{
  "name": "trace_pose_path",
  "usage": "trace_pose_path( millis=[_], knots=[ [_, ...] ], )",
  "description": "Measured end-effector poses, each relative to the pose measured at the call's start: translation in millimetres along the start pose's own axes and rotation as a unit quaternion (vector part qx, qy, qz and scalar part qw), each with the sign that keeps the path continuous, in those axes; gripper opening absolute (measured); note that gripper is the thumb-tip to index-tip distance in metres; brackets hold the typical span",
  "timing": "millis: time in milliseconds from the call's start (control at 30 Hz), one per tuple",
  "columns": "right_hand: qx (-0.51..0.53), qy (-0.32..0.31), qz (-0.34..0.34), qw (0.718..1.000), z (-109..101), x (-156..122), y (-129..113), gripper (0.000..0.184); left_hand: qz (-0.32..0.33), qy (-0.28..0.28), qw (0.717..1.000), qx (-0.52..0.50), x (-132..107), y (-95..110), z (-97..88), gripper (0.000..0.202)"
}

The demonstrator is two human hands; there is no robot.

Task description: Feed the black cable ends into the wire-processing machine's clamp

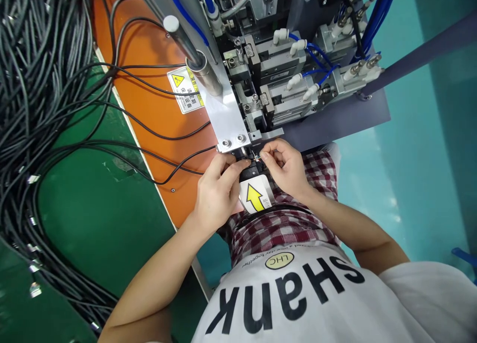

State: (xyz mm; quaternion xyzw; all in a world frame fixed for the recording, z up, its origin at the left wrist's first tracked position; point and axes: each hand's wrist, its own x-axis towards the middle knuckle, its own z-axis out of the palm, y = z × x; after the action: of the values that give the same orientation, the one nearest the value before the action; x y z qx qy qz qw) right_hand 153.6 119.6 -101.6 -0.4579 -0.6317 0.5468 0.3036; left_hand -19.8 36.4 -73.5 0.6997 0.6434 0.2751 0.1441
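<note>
My left hand [218,191] is closed, its thumb and forefinger pinching the end of a thin black cable [194,157] at the mouth of a black fixture [250,173] on the machine. My right hand [285,164] is also closed, its fingertips pinched on the cable's fine wire tips [256,157] right at the fixture's slot. Both hands meet under the metal bracket [227,117]. A white label with a yellow arrow [255,196] sits just below the fixture, pointing toward it.
The machine head with pneumatic cylinders and blue hoses [298,75] rises behind the hands. Several loose black cables cross the orange bench top [149,100]. A big bundle of black cables [33,109] lies at left on the green surface [97,219]. A yellow warning sticker [185,89] is near the steel post.
</note>
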Motion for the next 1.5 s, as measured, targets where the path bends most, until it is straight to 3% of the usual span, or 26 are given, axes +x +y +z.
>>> trace_pose_path(
  millis=[267,400,667,933,1233,1367,1500],
  knots=[
    [0.040,-0.045,0.052,0.997,-9,1,3,0.021,0.042,-0.005,0.998,0.040,-3,-2,-0.4,0.033],
    [0.020,-0.040,0.023,0.999,-9,3,-8,0.024,0.071,-0.007,0.995,0.073,-7,-4,-0.3,0.034],
    [-0.047,-0.007,-0.032,0.998,-6,5,-18,0.014,0.115,-0.002,0.985,0.125,-6,-1,-1.6,0.033],
    [0.004,0.006,-0.002,1.000,-3,-1,-5,0.017,0.073,0.010,0.993,0.096,-7,0,1.3,0.031],
    [0.109,-0.020,0.111,0.988,-5,1,12,0.026,0.030,0.019,0.995,0.095,-1,3,-1.5,0.028],
    [0.040,0.036,0.024,0.998,-10,-9,4,0.022,0.019,0.060,0.992,0.110,0,5,-1.8,0.025],
    [-0.044,0.013,-0.079,0.996,-11,-14,-9,0.015,0.012,0.075,0.989,0.125,-2,4,-0.2,0.025]
  ],
)
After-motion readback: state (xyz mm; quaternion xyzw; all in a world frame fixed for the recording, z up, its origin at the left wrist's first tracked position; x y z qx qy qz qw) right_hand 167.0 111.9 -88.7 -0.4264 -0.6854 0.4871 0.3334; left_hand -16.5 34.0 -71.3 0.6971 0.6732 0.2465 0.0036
